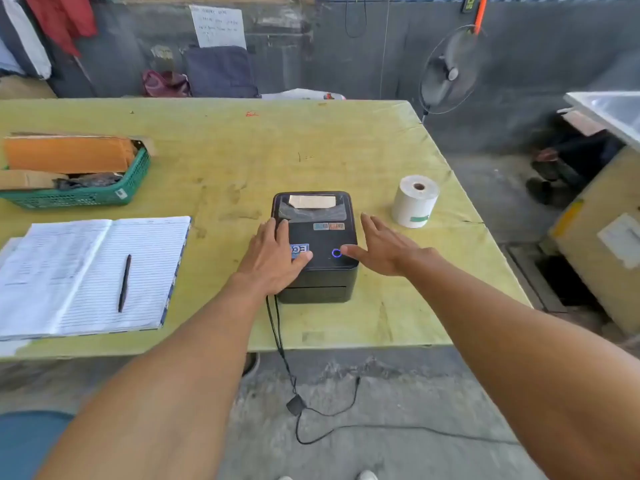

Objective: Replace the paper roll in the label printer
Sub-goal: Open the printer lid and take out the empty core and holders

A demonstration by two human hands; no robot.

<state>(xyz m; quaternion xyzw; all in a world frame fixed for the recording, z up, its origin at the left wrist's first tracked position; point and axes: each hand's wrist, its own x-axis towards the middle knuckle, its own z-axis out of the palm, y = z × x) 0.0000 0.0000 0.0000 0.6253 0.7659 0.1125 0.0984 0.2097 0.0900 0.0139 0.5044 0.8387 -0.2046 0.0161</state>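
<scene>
Bare forearms reaching in from the near edge, one on each side. Left hand (273, 256) flat on the left part of the printer (317, 247) lid, fingers spread, thumb across a blue sticker (299, 251); gripping nothing. Right hand (384, 247) open beside the right edge of the lid, fingers splayed, thumb tip just next to the lit blue ring button (336, 253); touching it or not, cannot tell from this angle. Lid closed, a pale strip showing through its clear window (311, 204). Black printer sitting near the front edge of the yellow-green table (242, 150), cable (280, 341) trailing off the edge down to the floor. White paper roll (414, 201) standing on end to the right of the printer, apart from it, near the table's right edge. Open lined notebook (90, 275) to the left with a pen (124, 283) lying on it. Green basket (83, 192) of cardboard beyond that. Fan (450, 71) standing past the far right corner.
</scene>
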